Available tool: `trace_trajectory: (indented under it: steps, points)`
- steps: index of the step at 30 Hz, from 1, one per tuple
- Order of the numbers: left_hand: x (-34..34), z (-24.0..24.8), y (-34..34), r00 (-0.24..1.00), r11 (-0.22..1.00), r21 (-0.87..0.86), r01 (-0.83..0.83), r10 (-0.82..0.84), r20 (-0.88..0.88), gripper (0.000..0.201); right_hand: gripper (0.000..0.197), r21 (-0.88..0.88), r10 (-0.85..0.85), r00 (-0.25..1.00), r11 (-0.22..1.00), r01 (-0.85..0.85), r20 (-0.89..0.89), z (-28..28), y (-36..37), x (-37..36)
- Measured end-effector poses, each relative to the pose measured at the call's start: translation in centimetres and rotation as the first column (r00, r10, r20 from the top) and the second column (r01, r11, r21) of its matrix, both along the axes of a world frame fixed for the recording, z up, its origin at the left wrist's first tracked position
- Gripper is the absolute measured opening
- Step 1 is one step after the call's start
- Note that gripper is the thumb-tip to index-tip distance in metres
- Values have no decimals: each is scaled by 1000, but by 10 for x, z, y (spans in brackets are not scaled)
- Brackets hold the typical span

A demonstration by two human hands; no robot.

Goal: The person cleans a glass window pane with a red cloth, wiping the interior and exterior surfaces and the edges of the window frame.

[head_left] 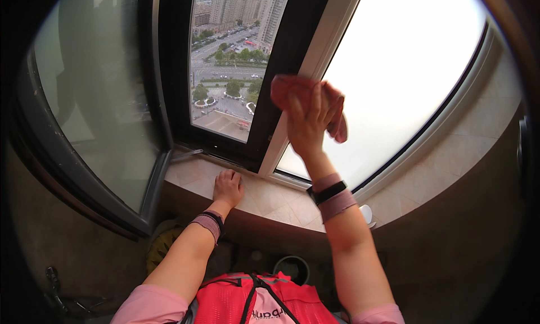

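Fingers point(316, 102) of the right hand point(307, 124): extended, partly spread and gripping a bunched dusty-red cloth point(289, 89) at the pale window post point(327, 43), between a dark window frame point(178, 71) at left and a bright pane point(405, 71) at right; contact with the glass cannot be told. Left hand point(228, 187): set on the tiled sill point(281, 204), left of the post, fingers bent, how tightly closed cannot be told. Further items: one dark-edged sash point(107, 99), swung open at far left; one small white object point(365, 213), beside the right forearm; one round bucket point(306, 266), below the sill, near side.
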State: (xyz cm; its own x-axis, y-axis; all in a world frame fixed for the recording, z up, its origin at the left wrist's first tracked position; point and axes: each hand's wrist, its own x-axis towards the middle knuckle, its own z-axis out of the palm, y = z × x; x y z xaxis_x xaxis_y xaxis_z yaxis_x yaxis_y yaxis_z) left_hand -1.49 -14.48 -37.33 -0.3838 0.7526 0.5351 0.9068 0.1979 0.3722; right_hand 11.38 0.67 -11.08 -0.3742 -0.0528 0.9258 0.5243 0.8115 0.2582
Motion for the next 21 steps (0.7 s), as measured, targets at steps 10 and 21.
trace_trajectory:
  steps: [10,21]
  points:
    - [3,4,0,1000,999,44,-4,4,-5,22,48,-250,-73,996,965,84,55,-141,-14,8]
    - [-1,4,2,998,999,32,-12,10,56,22,53,-643,160,975,766,-24,154,-191,-47,34]
